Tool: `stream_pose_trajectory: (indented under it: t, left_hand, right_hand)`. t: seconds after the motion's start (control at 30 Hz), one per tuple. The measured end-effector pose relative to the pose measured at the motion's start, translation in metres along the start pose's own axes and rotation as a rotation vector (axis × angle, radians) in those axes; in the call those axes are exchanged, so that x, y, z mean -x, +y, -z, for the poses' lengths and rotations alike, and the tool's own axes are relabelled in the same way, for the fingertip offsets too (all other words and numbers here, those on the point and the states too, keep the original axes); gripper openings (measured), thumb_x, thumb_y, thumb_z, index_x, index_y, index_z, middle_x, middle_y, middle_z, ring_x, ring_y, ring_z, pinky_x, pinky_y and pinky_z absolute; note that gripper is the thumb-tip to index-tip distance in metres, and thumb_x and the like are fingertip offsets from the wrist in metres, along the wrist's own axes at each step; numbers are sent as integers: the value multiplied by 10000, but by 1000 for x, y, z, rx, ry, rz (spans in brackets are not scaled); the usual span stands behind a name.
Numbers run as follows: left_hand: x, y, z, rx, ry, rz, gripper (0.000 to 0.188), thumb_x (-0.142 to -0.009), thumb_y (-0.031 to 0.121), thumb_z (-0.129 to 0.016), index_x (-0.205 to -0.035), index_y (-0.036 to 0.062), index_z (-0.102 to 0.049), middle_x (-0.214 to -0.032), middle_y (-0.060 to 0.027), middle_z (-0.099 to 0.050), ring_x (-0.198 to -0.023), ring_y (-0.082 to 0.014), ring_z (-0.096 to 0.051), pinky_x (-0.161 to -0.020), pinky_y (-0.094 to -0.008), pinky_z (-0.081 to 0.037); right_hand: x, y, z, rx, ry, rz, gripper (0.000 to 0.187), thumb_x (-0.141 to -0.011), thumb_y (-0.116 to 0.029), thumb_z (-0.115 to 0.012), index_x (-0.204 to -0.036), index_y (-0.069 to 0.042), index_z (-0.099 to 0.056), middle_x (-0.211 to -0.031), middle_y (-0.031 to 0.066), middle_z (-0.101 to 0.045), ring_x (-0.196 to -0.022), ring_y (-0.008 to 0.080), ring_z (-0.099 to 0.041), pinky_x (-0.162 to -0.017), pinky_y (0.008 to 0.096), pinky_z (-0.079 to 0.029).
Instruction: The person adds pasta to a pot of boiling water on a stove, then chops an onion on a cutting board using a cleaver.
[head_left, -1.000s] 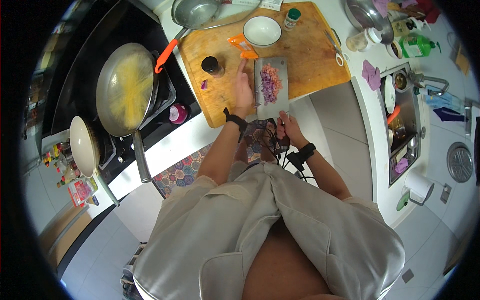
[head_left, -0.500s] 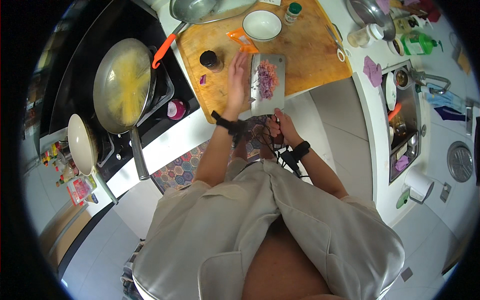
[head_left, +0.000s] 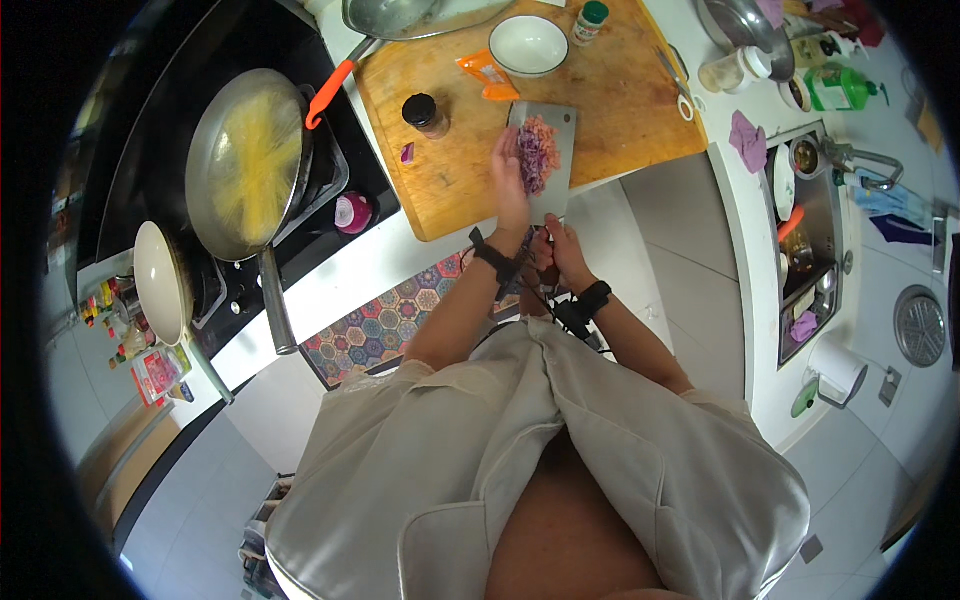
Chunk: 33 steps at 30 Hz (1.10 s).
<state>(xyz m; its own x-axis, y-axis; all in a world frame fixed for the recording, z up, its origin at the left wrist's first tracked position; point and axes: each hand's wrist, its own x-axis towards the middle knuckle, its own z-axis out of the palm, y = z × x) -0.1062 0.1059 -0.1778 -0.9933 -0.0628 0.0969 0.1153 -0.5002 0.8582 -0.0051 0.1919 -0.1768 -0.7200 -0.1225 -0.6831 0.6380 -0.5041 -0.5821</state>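
Observation:
My right hand (head_left: 568,252) is closed round the handle of a cleaver (head_left: 552,204), its broad blade lying flat over the near edge of the wooden cutting board (head_left: 625,120). On the blade sits a pile of chopped purple onion and pink diced bits (head_left: 540,155). My left hand (head_left: 509,175), fingers stretched, rests along the left side of the blade against the pile. A small onion scrap (head_left: 407,153) and a black-capped spice jar (head_left: 425,115) are on the board to its left.
A pan of yellow pasta (head_left: 255,165) is on the stove at left, near a cut red onion (head_left: 353,213). A white bowl (head_left: 528,47), orange packet (head_left: 487,75), green-capped jar (head_left: 590,22) and scissors (head_left: 685,103) lie on the board. The sink (head_left: 808,300) is at right.
My left hand has moved right, from the board beside the cleaver onto the blade's left side, against the chopped pile. My right hand still holds the cleaver in nearly the same place.

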Motion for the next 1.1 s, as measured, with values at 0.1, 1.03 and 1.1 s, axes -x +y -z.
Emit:
stream_pose_trajectory:
  t: [0.1, 1.03, 1.1]
  left_hand:
    - [-7, 23, -2, 40, 16, -18, 489, -894, 278, -379, -1270, 4, -226, -1336, -205, -250, -1260, -276, -241, -1049, -352, -156]
    - [217, 284, 416, -710, 945, 11, 230, -851, 192, -437, -751, 32, -568, -501, -9, -441, -444, -99, -407, -413, -262, -317]
    - [215, 308, 441, -452, 946, 115, 235, -864, 213, -412, -772, 68, -572, -492, 29, -396, -416, -70, -364, -368, -231, -281]
  right_hand:
    - [9, -3, -11, -197, -69, -36, 373, -865, -415, -460, -686, -92, -404, -472, -12, -336, -370, 100, -330, -365, 236, -305]
    - [116, -18, -74, -512, -263, 124, 320, -894, -326, -431, -661, -108, -408, -480, -55, -298, -380, 48, -270, -356, 197, -233]
    - [110, -11, -81, -593, -280, 119, 302, -895, -298, -441, -663, -109, -405, -485, -59, -287, -384, 39, -260, -365, 189, -225]
